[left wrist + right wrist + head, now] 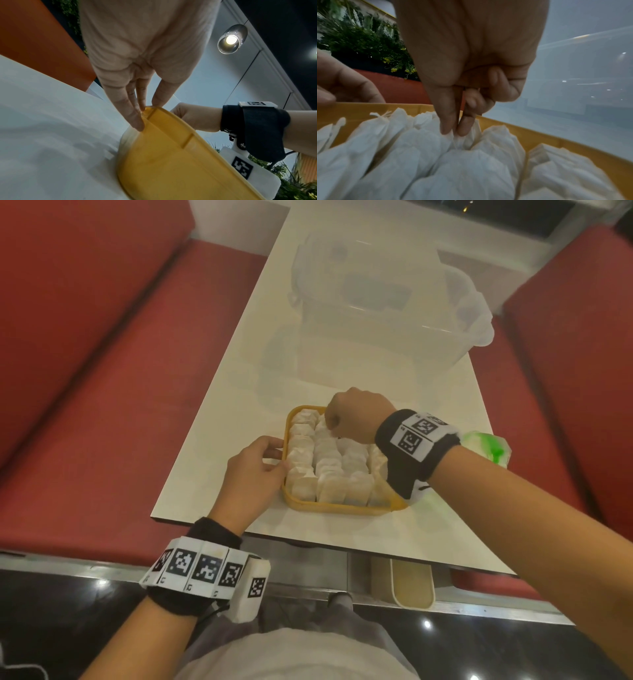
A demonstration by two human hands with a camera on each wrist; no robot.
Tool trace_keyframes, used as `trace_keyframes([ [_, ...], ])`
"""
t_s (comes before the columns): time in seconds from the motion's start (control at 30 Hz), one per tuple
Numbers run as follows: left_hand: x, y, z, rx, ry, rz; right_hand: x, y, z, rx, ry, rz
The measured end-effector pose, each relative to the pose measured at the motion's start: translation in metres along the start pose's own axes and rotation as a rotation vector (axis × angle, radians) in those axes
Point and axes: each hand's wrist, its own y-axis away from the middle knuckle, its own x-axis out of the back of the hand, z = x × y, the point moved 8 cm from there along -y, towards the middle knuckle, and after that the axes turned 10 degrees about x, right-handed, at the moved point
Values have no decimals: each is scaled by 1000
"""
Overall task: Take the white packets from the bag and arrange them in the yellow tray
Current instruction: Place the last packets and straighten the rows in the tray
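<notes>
The yellow tray [342, 507] sits near the table's front edge, packed with several rows of white packets [329, 470]. My right hand [330, 422] hovers over the tray's far side. In the right wrist view its thumb and forefinger [455, 133] pinch the gathered top of one white packet [458, 142] standing among the others. My left hand [282, 455] is at the tray's left rim. In the left wrist view its straight fingers [137, 121] press on the tray's outer wall [171, 162], thumb tip on the rim. A green and white bag [486, 448] lies behind my right wrist, mostly hidden.
A large clear plastic lidded box [376, 302] stands on the white table [212, 440] just beyond the tray. Red bench seats [85, 388] run along both sides. The table's near edge is right below the tray.
</notes>
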Motion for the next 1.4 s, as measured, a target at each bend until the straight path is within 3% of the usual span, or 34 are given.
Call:
trace_keyframes([
  [0.47, -1, 0, -1, 8, 18, -9, -4, 4, -1, 27, -175, -71],
  [0.6, -1, 0, 0, 4, 8, -4, -9, 8, -5, 59, -103, -107],
  [0.7, -1, -1, -1, 10, 4, -6, -10, 3, -6, 82, -42, -63],
  [0.93, -1, 0, 0, 6, 12, -5, 13, 13, 32, -27, -204, 37],
  [1.13, -1, 0, -1, 6, 21, -8, -4, 22, 30, -32, -53, -62],
  [1.4, -1, 0, 0, -8, 12, 1, -1, 18, 23, -21, 56, -27],
])
